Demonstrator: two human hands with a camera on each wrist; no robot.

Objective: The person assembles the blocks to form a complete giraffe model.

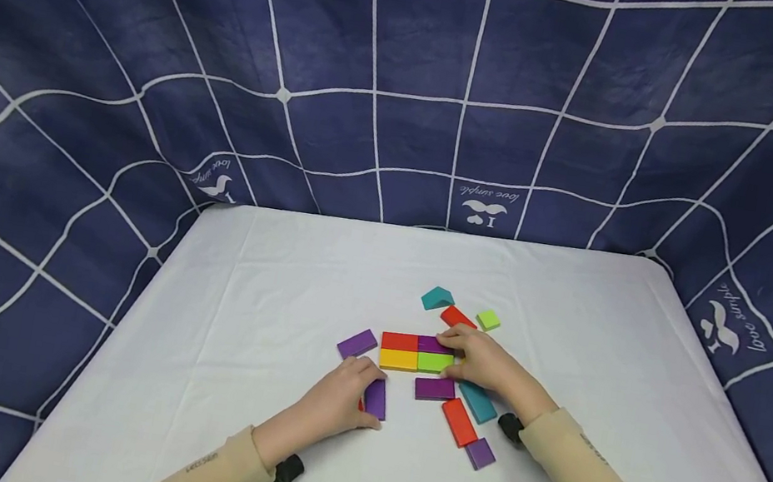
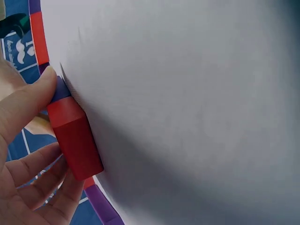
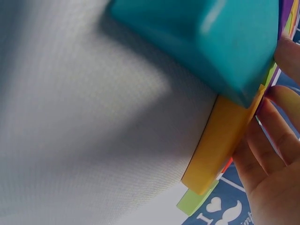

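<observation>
My left hand (image 1: 343, 393) pinches a purple block (image 1: 376, 399) between thumb and fingers at its ends. Beside that block, a red block (image 2: 75, 136) lies near the palm, mostly covered in the head view. My right hand (image 1: 488, 364) holds the right end of a small block group, fingers on a purple block (image 1: 435, 345) and thumb against a lime green block (image 1: 434, 362). Joined to these on the left are a red block (image 1: 399, 342) and a yellow block (image 1: 398, 360). Under the right palm lies another yellow block (image 3: 220, 140).
A purple block (image 1: 358, 343) lies left of the group, another purple block (image 1: 435, 389) in front. Rightward are a teal block (image 1: 477, 403), a red block (image 1: 460, 422) and a small purple block (image 1: 480, 454). Behind sit a teal notched block (image 1: 437, 298), red block (image 1: 458, 317) and green block (image 1: 489, 320).
</observation>
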